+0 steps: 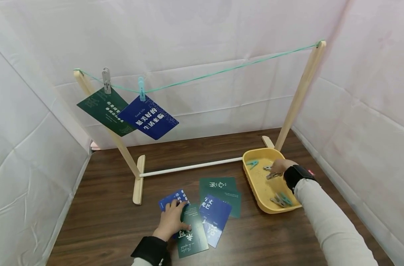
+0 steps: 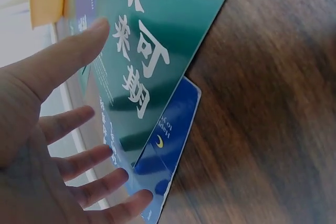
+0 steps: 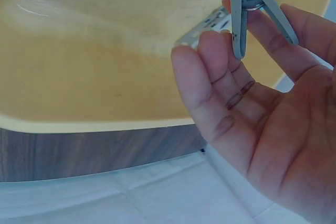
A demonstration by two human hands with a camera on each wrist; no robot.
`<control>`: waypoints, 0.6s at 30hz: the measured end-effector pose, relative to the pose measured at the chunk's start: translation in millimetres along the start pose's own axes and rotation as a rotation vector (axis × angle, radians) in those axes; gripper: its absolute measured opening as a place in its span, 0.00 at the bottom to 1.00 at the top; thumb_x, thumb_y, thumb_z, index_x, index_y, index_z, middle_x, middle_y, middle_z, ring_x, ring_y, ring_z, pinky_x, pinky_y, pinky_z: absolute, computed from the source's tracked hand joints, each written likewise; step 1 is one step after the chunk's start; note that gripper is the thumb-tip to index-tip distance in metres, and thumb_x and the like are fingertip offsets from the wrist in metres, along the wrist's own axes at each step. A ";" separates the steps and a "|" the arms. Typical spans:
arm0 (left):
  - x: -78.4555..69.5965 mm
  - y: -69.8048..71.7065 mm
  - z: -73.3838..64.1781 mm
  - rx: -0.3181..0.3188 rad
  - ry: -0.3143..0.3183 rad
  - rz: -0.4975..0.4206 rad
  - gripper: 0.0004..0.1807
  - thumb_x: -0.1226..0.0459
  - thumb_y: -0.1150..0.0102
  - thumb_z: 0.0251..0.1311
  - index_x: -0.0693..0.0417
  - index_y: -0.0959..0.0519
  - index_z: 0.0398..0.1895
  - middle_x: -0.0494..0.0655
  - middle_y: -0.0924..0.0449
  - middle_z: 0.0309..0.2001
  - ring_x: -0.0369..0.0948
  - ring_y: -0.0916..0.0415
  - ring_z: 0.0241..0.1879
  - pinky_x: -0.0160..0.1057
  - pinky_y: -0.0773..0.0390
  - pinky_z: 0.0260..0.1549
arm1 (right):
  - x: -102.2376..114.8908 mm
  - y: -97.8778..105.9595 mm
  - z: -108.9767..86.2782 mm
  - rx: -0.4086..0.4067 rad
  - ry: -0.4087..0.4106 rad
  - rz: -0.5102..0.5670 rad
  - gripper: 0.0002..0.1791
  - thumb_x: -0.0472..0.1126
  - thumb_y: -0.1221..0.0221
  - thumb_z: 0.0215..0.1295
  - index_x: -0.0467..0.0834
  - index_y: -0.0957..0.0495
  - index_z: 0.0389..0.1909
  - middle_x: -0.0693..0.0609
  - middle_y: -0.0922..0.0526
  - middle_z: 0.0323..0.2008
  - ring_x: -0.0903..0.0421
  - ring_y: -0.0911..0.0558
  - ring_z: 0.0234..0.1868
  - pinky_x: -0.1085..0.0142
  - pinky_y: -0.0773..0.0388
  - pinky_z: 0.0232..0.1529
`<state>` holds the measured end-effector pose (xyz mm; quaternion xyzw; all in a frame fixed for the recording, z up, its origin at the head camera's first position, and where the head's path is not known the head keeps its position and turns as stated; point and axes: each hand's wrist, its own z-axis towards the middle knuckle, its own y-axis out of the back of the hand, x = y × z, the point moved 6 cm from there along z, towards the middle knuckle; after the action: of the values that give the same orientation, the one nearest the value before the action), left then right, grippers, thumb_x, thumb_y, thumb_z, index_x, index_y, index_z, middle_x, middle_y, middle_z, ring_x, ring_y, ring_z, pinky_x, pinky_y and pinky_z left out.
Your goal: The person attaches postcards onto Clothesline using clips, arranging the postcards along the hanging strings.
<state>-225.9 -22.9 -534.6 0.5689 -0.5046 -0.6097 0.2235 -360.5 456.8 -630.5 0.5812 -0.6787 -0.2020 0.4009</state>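
Observation:
My left hand (image 1: pixel 170 220) is spread over the loose cards, its thumb near a green card (image 1: pixel 193 236) and its fingertips by a blue card (image 1: pixel 172 199). The left wrist view shows the fingers apart, with the green card (image 2: pixel 152 51) lying over the blue card (image 2: pixel 168 145). Inside the yellow basket (image 1: pixel 251 181), my right hand (image 1: pixel 281 166) pinches a grey clothespin (image 3: pixel 254 6) between thumb and fingers. Behind its fingertips lies another pale clothespin (image 3: pixel 205 27), partly hidden. Other clothespins (image 1: pixel 281 200) rest in the basket.
A green string (image 1: pixel 215 75) runs between two wooden posts (image 1: pixel 299 96). From it hang a green card (image 1: pixel 103 112) under a grey clothespin (image 1: pixel 107 80) and a blue card (image 1: pixel 148 118) under a light blue clothespin (image 1: pixel 141 88). More cards (image 1: pixel 218 218) lie beside the basket.

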 end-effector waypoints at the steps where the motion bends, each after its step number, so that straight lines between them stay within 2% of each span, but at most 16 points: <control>1: 0.2 -1.0 0.4 0.010 0.000 0.016 0.43 0.57 0.20 0.32 0.59 0.27 0.58 0.64 0.31 0.57 0.61 0.35 0.54 0.65 0.29 0.46 | 28.1 10.1 -25.8 0.000 -0.001 0.031 0.20 0.51 0.53 0.71 0.40 0.22 0.47 0.48 0.22 0.32 0.55 0.24 0.33 0.64 0.22 0.35; 2: 0.2 -1.6 0.7 0.017 0.000 0.027 0.44 0.56 0.20 0.32 0.59 0.27 0.58 0.64 0.31 0.57 0.62 0.35 0.54 0.65 0.29 0.46 | 56.2 19.2 -56.0 -0.055 -0.113 0.119 0.19 0.46 0.51 0.71 0.34 0.21 0.43 0.43 0.24 0.28 0.50 0.25 0.30 0.60 0.22 0.31; 4: 0.4 -2.8 1.1 0.027 -0.004 0.037 0.44 0.57 0.20 0.31 0.59 0.27 0.58 0.64 0.32 0.58 0.62 0.35 0.55 0.66 0.30 0.47 | 103.1 35.0 -98.9 -0.073 -0.089 0.140 0.19 0.45 0.51 0.71 0.32 0.21 0.34 0.49 0.30 0.20 0.56 0.30 0.24 0.65 0.24 0.27; 6: 0.7 -4.0 1.6 0.025 -0.014 0.033 0.44 0.58 0.20 0.31 0.60 0.27 0.58 0.65 0.32 0.58 0.63 0.35 0.55 0.65 0.29 0.47 | 134.8 45.1 -127.4 -0.096 -0.074 0.173 0.18 0.42 0.50 0.71 0.33 0.22 0.27 0.54 0.38 0.15 0.60 0.36 0.19 0.70 0.30 0.22; 7: 0.6 -4.2 1.9 0.020 -0.020 0.031 0.45 0.58 0.19 0.30 0.61 0.27 0.58 0.66 0.33 0.57 0.62 0.35 0.55 0.64 0.28 0.47 | 141.5 47.4 -133.1 -0.100 -0.079 0.199 0.18 0.41 0.49 0.70 0.36 0.23 0.22 0.58 0.43 0.13 0.63 0.39 0.17 0.72 0.33 0.20; 10: 0.5 -4.7 3.4 0.005 -0.025 0.027 0.46 0.59 0.19 0.28 0.63 0.28 0.57 0.67 0.33 0.56 0.62 0.36 0.53 0.61 0.27 0.47 | 154.0 50.6 -143.5 -0.102 -0.093 0.262 0.16 0.36 0.45 0.66 0.40 0.28 0.17 0.59 0.43 0.11 0.65 0.39 0.14 0.75 0.36 0.18; 14: -0.2 -3.4 5.9 -0.002 0.009 0.026 0.49 0.60 0.17 0.25 0.67 0.30 0.56 0.68 0.34 0.55 0.61 0.36 0.52 0.60 0.26 0.47 | 153.6 50.8 -138.9 -0.104 -0.105 0.329 0.12 0.32 0.38 0.59 0.36 0.23 0.16 0.56 0.35 0.10 0.64 0.37 0.13 0.75 0.37 0.17; 16: -0.1 -2.9 7.9 0.002 0.034 0.021 0.50 0.60 0.17 0.23 0.68 0.31 0.56 0.68 0.33 0.54 0.61 0.36 0.52 0.60 0.27 0.47 | 151.9 51.7 -134.8 -0.119 -0.102 0.310 0.10 0.31 0.36 0.56 0.35 0.21 0.17 0.55 0.32 0.10 0.64 0.36 0.13 0.74 0.36 0.17; 18: -0.4 -2.1 9.7 0.008 0.054 0.019 0.49 0.60 0.16 0.22 0.66 0.31 0.54 0.67 0.32 0.52 0.61 0.36 0.51 0.61 0.28 0.47 | 150.2 52.7 -131.5 -0.138 -0.097 0.275 0.12 0.33 0.36 0.55 0.37 0.22 0.14 0.55 0.32 0.10 0.63 0.34 0.13 0.74 0.34 0.16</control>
<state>-234.1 -18.3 -537.7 0.5813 -0.5062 -0.5900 0.2404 -291.6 351.9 -466.5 0.4435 -0.7548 -0.2192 0.4307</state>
